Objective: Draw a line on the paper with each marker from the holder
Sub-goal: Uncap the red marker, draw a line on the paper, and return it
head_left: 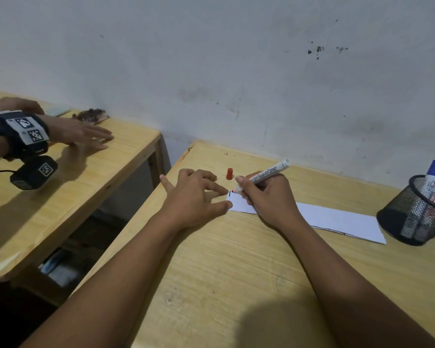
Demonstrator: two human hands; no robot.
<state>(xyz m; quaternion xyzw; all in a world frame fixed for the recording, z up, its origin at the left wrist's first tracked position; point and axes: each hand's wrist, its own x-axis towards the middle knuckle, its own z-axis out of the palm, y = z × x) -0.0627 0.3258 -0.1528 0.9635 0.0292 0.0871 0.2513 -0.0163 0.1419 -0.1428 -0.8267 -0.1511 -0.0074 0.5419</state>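
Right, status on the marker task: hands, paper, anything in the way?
Right hand gripping uncapped marker, tip on paper. Left hand pinning paper's edge. Red cap on desk, clear. Nothing blocking.

Single view only, head-worn wide-angle camera. Scene seen from above and behind both forearms, aimed forward and down, slightly tilted. Near range: desk (236, 259) fills lower frame, forearms enter from bottom edge. Left hand (194, 197) and right hand (269, 197) framed near centre. Mesh holder (417, 217) cut by right edge. Second table (73, 177) caught at left, another person's hand with tagged wristband (27, 131) at left edge. Wall (236, 59) fills upper half. Straight edges bowed toward frame borders. No second view, no overlap to report.
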